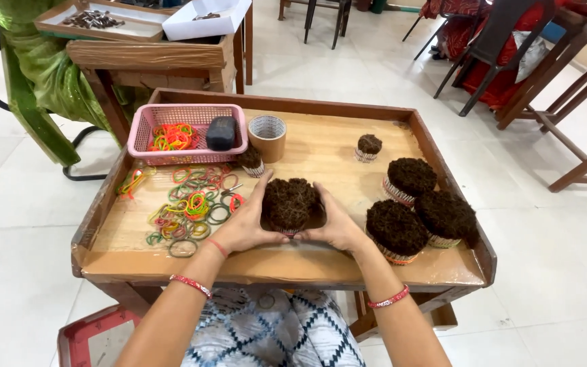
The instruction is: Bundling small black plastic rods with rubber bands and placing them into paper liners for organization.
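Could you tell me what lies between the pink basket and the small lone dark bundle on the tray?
A brown tape roll stands between the pink basket and small bundle, in the head view.

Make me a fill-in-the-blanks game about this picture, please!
1. Both hands, left hand and right hand, cup one dark brown ____.
2. The basket at the back of the wooden tray is ____.
3. The loose rubber bands lie on the person's ____ side.
4. The roll of tape stands beside the ____.

Missing words: bundle; pink; left; basket
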